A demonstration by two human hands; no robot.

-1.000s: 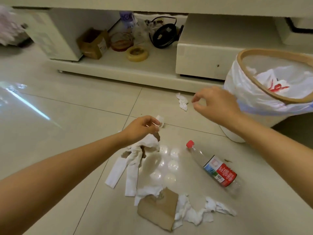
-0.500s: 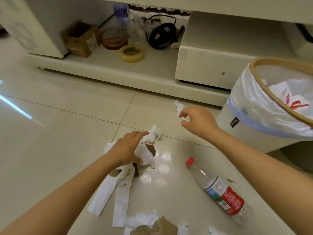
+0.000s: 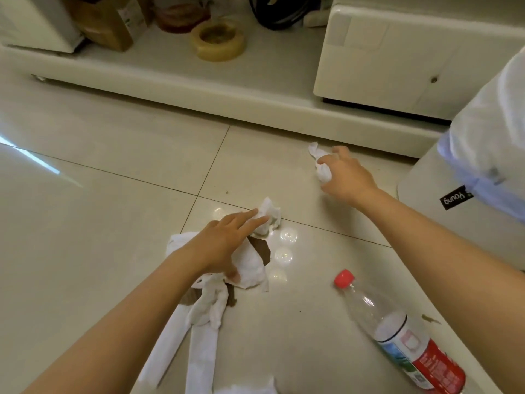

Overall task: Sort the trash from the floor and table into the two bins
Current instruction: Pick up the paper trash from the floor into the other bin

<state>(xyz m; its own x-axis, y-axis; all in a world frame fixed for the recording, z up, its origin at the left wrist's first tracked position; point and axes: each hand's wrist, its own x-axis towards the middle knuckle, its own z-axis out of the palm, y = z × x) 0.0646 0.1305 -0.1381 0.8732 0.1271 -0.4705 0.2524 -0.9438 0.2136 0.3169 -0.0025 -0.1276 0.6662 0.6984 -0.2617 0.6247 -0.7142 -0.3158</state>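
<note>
The tiled floor (image 3: 93, 223) carries crumpled tissue under each hand: one wad (image 3: 322, 166) in the right hand's (image 3: 345, 177) fingers, a pile (image 3: 250, 265) beneath the left hand (image 3: 224, 245). A plastic bottle (image 3: 397, 334) lies near the right forearm; a bin (image 3: 466, 211) stands beside it.

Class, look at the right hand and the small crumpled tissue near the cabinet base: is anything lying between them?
Nothing visible does. The right hand is already at the crumpled tissue, fingers curling around it on the bare floor tile.
</note>
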